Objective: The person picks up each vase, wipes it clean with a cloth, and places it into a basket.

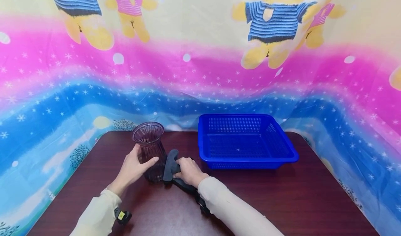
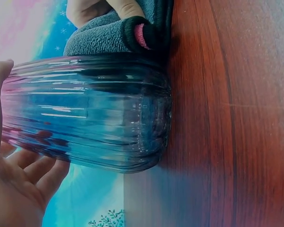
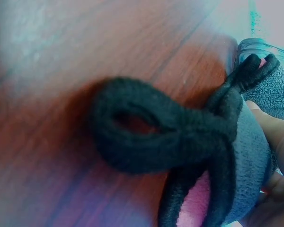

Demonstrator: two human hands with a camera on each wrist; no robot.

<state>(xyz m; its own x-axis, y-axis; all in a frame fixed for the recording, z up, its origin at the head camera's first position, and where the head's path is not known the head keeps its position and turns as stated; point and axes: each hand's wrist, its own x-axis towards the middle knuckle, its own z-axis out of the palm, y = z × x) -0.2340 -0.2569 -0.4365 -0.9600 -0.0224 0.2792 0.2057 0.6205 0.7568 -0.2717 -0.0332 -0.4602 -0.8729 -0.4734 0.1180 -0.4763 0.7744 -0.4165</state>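
Observation:
A ribbed, see-through purple glass vase (image 1: 152, 135) with a flared rim stands on the table, tilted slightly in the head view. My left hand (image 1: 131, 168) holds it around the middle, thumb on the near side and fingers on the far side. A folded grey cloth (image 1: 171, 166) with black edging lies against the vase's right side, low down. Gripping that cloth is my right hand (image 1: 190, 172), its fingers bunched into the fabric. Close up, the cloth (image 3: 251, 165) shows a pink underside and a looped black edge hanging over the wood.
To the right, a blue plastic basket (image 1: 238, 161) with perforated walls stands at the back of the dark red-brown table (image 1: 263, 197). A printed curtain (image 1: 194, 72) with bears and snowflakes hangs behind and around the table. A small black device (image 1: 123, 215) sits at my left wrist.

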